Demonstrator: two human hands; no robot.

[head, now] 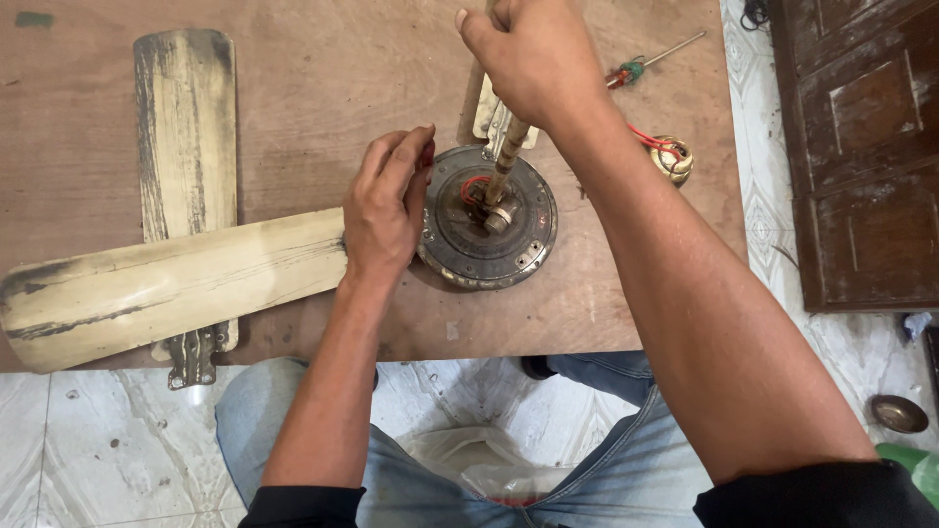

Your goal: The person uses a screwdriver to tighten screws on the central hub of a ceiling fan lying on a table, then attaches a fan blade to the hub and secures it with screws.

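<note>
The left hand (pixel 383 207) sits at the centre of the frame, fingers curled together and pressed against the left rim of the round fan motor housing (pixel 487 217); the thumb and fingertips pinch something small and red at the rim, too hidden to name. The right hand (pixel 533 59), at the upper middle, is closed in a fist around the top of the down rod (pixel 507 161), thumb raised at the left of the fist.

The motor housing lies flat on the brown wooden table (pixel 323 78), just right of centre. The rod rises from its hub and leans toward the upper right of the frame, its long axis running from the hub up into the fist. Red wire (pixel 473 186) loops beside the rod's base.

One worn cream fan blade (pixel 161 286) stretches from the left hand toward the lower left edge, lying across a second blade (pixel 188 137) that runs top to bottom at the upper left. A screwdriver (pixel 650 61) lies at the upper right of the table, and a small brass-coloured part (pixel 673 159) with red wire sits to the right of the forearm. The right forearm crosses the lower right, covering part of the table edge. Jeans-clad knees and a marble floor (pixel 88 440) fill the bottom
</note>
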